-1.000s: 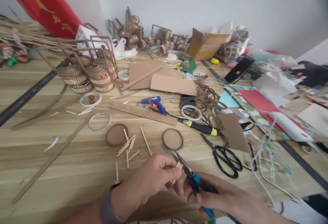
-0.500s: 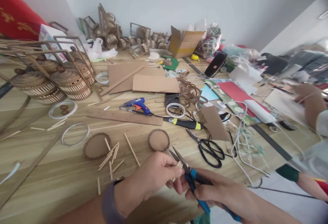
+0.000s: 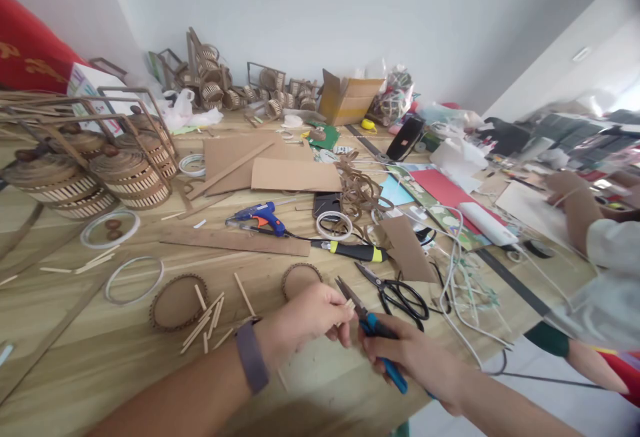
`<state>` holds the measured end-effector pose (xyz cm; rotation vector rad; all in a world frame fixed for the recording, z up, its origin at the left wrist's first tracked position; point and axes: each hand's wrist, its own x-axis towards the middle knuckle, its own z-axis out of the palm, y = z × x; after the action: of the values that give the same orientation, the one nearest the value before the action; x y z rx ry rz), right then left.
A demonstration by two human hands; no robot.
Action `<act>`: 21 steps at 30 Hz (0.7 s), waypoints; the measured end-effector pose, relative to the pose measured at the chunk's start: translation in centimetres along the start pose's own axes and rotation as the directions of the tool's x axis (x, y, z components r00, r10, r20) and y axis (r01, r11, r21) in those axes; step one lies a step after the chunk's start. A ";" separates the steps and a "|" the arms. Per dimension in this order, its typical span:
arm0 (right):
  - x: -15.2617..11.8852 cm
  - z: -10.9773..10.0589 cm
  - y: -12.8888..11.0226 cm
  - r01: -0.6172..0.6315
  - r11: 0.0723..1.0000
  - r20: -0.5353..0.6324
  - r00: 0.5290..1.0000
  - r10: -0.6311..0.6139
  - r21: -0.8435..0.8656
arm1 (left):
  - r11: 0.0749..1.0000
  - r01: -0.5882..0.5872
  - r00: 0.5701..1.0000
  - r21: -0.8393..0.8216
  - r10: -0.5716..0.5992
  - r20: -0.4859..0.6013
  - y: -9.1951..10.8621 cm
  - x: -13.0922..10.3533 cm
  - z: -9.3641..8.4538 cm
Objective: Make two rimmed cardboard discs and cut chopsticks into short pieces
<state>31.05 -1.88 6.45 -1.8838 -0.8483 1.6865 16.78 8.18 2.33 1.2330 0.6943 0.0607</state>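
Observation:
My left hand pinches a few thin wooden sticks at its fingertips, near the wooden table's front edge. My right hand grips blue-handled cutting pliers, whose open jaws point up and left beside the stick ends. A purple band sits on my left wrist. Just behind my left hand lies a round cardboard disc. Loose sticks are scattered to the left, next to a second disc.
Black scissors, a yellow-black knife, a blue glue gun, tape rings and cardboard sheets lie mid-table. Woven cardboard baskets stand at left. White cables trail right. Another person's arm rests at the right.
The view has swung right and dipped, so the table contents shifted left. My hands stay together on the sticks and pliers, now closer to the disc. The other person's arm shows more.

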 end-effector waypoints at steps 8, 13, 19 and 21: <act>1.5 -0.6 1.3 -0.053 0.998 -0.035 0.998 0.054 0.038 | 0.997 0.027 0.999 0.073 -0.025 -0.026 0.2 1.6 0.4; 1.0 -1.1 0.3 0.035 0.992 0.018 0.999 -0.033 -0.119 | 0.983 -0.035 0.990 0.181 0.059 -0.130 0.9 -2.1 -0.4; 2.5 -1.7 0.9 0.235 0.852 -0.055 0.954 -0.293 -0.469 | 0.726 0.109 0.823 0.679 0.317 -0.471 -1.9 -10.6 -2.8; 3.4 -1.4 1.4 0.278 0.813 -0.004 0.945 -0.327 -0.512 | 0.613 0.234 0.749 0.755 0.381 -0.542 -3.5 -12.5 -3.5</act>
<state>32.77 -0.37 3.29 -1.9856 -1.5835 1.2444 3.93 4.87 4.33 2.1723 1.3969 0.3145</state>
